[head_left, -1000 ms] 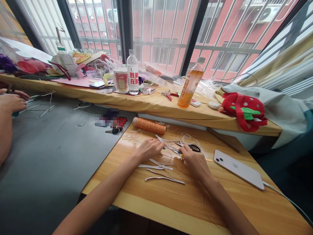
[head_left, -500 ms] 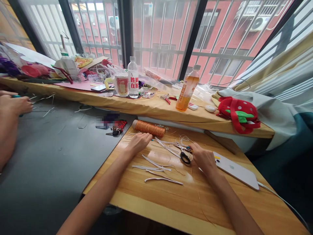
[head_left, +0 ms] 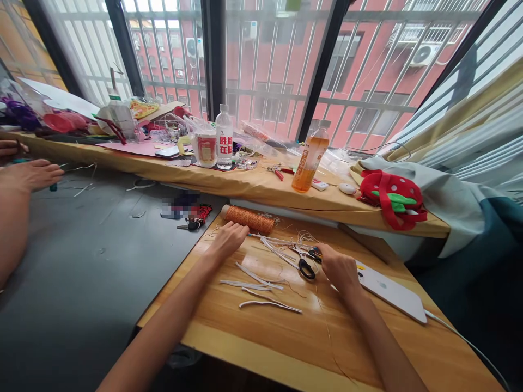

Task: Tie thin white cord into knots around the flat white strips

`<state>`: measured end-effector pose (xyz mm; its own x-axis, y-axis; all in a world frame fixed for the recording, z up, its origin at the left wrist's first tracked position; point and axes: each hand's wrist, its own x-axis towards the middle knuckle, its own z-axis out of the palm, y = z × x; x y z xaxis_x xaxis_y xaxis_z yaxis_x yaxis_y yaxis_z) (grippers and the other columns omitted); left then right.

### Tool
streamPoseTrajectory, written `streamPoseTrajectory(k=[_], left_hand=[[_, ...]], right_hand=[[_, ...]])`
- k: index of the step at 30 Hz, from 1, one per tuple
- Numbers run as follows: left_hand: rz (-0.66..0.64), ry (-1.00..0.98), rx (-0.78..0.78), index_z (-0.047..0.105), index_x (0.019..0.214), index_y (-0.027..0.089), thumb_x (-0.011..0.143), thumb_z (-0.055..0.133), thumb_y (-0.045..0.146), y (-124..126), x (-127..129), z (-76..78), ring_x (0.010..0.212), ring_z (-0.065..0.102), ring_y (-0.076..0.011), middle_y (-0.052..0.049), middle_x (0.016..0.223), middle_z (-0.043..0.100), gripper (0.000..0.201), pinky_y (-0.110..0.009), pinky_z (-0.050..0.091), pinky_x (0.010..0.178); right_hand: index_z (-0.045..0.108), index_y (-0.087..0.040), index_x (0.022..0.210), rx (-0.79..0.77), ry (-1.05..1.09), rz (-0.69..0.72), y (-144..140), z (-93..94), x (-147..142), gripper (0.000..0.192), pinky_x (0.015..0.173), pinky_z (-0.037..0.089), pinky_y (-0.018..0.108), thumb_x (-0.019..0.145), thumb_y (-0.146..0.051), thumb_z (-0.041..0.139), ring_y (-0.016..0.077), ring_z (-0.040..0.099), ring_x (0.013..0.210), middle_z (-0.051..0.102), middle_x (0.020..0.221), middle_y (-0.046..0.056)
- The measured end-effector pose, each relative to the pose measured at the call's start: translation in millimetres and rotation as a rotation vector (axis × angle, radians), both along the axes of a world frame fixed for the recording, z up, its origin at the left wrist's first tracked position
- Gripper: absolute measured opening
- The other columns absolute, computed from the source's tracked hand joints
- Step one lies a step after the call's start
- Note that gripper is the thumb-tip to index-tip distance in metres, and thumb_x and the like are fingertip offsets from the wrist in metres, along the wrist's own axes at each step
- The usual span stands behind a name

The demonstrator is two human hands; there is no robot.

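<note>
My left hand (head_left: 229, 239) is closed in a pinch on one end of a thin white cord (head_left: 281, 240), with a small blue bit showing at its fingertips. The cord runs nearly straight across to my right hand (head_left: 338, 268), whose fingers are closed at its other end. Just left of the right hand lie scissors (head_left: 306, 269) with black handles, one handle partly hidden near my fingers. Several loose white strips (head_left: 269, 306) lie on the wooden table (head_left: 253, 348). A spool of orange twine (head_left: 251, 219) rests behind my left hand.
A white phone (head_left: 392, 291) with a cable lies right of my right hand. The cloth-covered ledge behind holds a tea bottle (head_left: 311, 158), a water bottle (head_left: 224, 139), a cup and a red bag (head_left: 394, 198). Keys (head_left: 195, 222) lie on the grey table; another person's hands (head_left: 35, 175) work at left.
My hands stay at the two ends of the white cord, with little movement. The other person's hands have shifted and now stand farther apart. The view has tilted up slightly.
</note>
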<state>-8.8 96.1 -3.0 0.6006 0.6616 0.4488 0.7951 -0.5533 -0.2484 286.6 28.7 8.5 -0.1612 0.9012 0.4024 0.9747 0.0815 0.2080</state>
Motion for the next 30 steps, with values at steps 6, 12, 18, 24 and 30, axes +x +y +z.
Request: streamPoseTrajectory(k=[6, 12, 18, 24, 30], left_hand=[[0.064, -0.064, 0.058, 0.05, 0.075, 0.014, 0.081, 0.034, 0.008, 0, -6, 4.8, 0.067, 0.049, -0.0184, -0.007, 0.072, 0.054, 0.018, -0.03, 0.034, 0.064], [0.059, -0.141, 0.068, 0.05, 0.077, 0.015, 0.084, 0.035, 0.018, 6, -13, 2.8, 0.076, 0.049, -0.0174, -0.006, 0.081, 0.053, 0.017, -0.029, 0.034, 0.068], [0.056, -0.136, 0.09, 0.048, 0.075, 0.016, 0.086, 0.031, 0.021, 7, -8, -1.8, 0.069, 0.048, -0.0161, -0.004, 0.074, 0.053, 0.022, -0.028, 0.033, 0.064], [0.139, -0.179, 0.153, 0.048, 0.073, 0.014, 0.087, 0.026, 0.02, 10, -11, -0.7, 0.069, 0.048, -0.017, -0.006, 0.072, 0.053, 0.027, -0.029, 0.032, 0.064], [0.205, -0.248, 0.193, 0.049, 0.074, 0.014, 0.087, 0.023, 0.02, 8, -14, 7.5, 0.069, 0.048, -0.0176, -0.008, 0.073, 0.052, 0.03, -0.031, 0.031, 0.067]], right_hand=[[0.055, -0.018, 0.096, 0.111, 0.008, -0.03, -2, 0.6, 4, 0.027, 0.047, 0.026, 0.022, 0.083, -0.015, 0.032, 0.0129, 0.058, 0.061, 0.065, 0.086, 0.003], [0.054, -0.021, 0.098, -0.003, 0.002, -0.018, -5, 2.9, 6, 0.026, 0.046, 0.027, 0.022, 0.083, -0.016, 0.033, 0.0132, 0.059, 0.066, 0.063, 0.09, 0.003], [0.056, -0.019, 0.089, -0.043, -0.005, -0.103, -6, 8.5, 6, 0.022, 0.042, 0.022, 0.022, 0.084, -0.018, 0.034, 0.0116, 0.057, 0.057, 0.061, 0.082, 0.002], [0.055, -0.02, 0.092, 0.067, 0.086, -0.144, -7, 9.6, 10, 0.02, 0.042, 0.021, 0.021, 0.082, -0.017, 0.038, 0.0087, 0.053, 0.054, 0.056, 0.086, 0.001], [0.057, -0.018, 0.085, 0.155, 0.141, -0.123, -6, 14.0, 4, 0.02, 0.043, 0.021, 0.021, 0.083, -0.017, 0.037, 0.0085, 0.05, 0.054, 0.056, 0.082, 0.001]])
